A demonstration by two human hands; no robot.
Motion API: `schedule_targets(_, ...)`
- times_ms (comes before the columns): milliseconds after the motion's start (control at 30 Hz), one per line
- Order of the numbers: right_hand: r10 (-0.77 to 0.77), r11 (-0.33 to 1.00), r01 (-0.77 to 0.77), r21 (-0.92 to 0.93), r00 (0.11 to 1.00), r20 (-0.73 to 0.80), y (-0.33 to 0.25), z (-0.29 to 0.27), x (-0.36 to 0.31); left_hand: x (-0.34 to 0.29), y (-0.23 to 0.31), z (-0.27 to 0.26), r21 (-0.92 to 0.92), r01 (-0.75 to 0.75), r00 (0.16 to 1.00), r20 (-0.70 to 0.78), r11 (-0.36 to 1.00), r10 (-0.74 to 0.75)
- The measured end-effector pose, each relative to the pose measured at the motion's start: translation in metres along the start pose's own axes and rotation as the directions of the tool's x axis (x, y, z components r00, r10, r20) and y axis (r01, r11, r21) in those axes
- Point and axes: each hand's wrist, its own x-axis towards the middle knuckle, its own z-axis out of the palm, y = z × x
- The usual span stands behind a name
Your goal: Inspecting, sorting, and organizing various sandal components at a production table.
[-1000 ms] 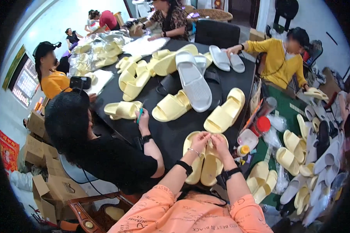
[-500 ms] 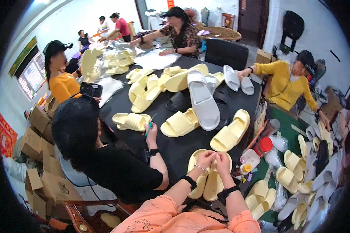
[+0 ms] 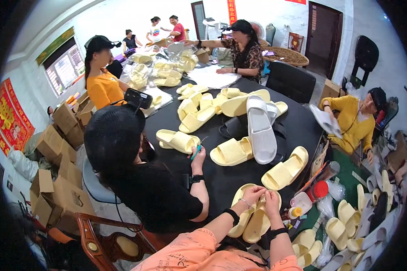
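Note:
My left hand (image 3: 252, 195) and my right hand (image 3: 272, 203) meet fingertip to fingertip, both pinched closed. Whatever is between the fingers is too small to make out. Right beneath them a pair of pale yellow slippers (image 3: 256, 226) stands side by side at the table's near edge, partly covered by my hands. Just beyond my right hand lies another yellow slipper (image 3: 286, 168). A ribbed yellow slipper (image 3: 232, 151) and a long light grey slipper (image 3: 261, 131) rest farther off on the black table (image 3: 178, 169).
On my left a co-worker in black (image 3: 153, 198) holds small green-handled snippers (image 3: 196, 152). A jar with a red lid (image 3: 319, 190) and a yellow-capped bottle (image 3: 295, 212) stand at my right, beside many slippers (image 3: 337, 232). A wooden chair (image 3: 122, 246) is at lower left.
The view has swung left, shifting everything rightward. At the far right, the co-worker in yellow has lifted the grey slippers off the table. My hands stay pinched together over the yellow pair.

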Motion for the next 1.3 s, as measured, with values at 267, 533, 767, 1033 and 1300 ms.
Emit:
schedule_targets(267, 0.071, 0.993, -0.075, 0.096, 0.997, 0.039, 0.004, 0.000, 0.004, -0.002, 0.011, 0.005, 0.124, -0.039, 0.996, -0.074, 0.992, 0.048)
schedule_targets(533, 0.095, 0.972, -0.102, 0.213, 0.995, 0.042, -0.002, 0.003, 0.005, 0.001, 0.011, 0.005, 0.095, -0.074, 0.992, -0.097, 0.993, 0.084)
schedule_targets(767, 0.088, 0.964, -0.081, 0.253, 0.996, -0.016, 0.018, 0.002, -0.006, -0.008, -0.009, 0.012, 0.058, 0.050, 0.998, -0.040, 0.997, -0.048)
schedule_targets(1033, 0.079, 0.952, -0.064, 0.300, 0.996, -0.037, 0.004, 0.017, 0.011, 0.013, 0.002, -0.009, -0.043, 0.026, 1.000, -0.011, 0.999, -0.026)
schedule_targets(1300, 0.197, 0.916, -0.153, 0.371, 0.977, -0.084, 0.005, 0.009, 0.006, 0.011, 0.001, 0.008, 0.018, 0.076, 0.991, -0.112, 0.997, -0.074)
